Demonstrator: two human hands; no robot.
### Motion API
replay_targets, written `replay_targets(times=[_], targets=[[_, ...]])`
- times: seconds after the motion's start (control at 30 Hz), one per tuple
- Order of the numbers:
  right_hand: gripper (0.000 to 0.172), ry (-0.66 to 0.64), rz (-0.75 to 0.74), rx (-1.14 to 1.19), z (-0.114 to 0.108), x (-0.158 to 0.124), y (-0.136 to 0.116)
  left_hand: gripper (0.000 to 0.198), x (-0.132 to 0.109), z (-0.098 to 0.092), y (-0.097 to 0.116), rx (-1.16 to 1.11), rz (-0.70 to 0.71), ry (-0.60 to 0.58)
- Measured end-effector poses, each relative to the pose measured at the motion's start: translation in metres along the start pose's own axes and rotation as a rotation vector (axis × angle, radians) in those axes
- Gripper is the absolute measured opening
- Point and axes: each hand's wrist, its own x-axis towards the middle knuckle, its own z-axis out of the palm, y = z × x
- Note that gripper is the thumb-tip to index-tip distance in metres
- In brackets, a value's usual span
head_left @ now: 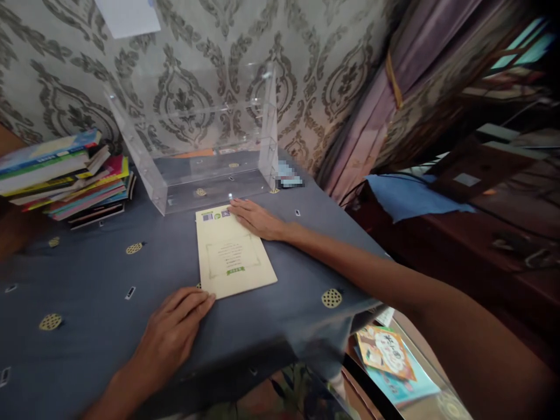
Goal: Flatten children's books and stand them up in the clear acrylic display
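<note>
A thin cream-coloured book [231, 254] lies back cover up on the dark blue tablecloth [131, 326]. My right hand [256, 219] rests flat on its far right corner, fingers stretched out. My left hand [172, 332] lies flat on the cloth with its fingertips touching the book's near left corner. Neither hand grips anything. Just behind the book stands a clear acrylic box [196, 146], open towards me and with nothing inside.
A stack of colourful books [65, 175] sits at the back left by the patterned wall. The table's right edge drops off near a blue cloth [411, 195] on dark furniture. More books [389, 356] lie low at the lower right.
</note>
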Motion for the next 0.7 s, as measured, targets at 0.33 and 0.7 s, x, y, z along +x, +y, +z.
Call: replay_targets(times=[0.33,0.7], targets=[[0.053,-0.089,0.003,-0.026,-0.012,-0.068,-0.05,0.042,0.012,0.015,-0.001,0.137,-0.094,-0.146],[0.065,-0.127,-0.029,0.046,-0.024,-0.127,-0.098,0.058,-0.001,0.009,0.014,0.193,-0.067,-0.226]])
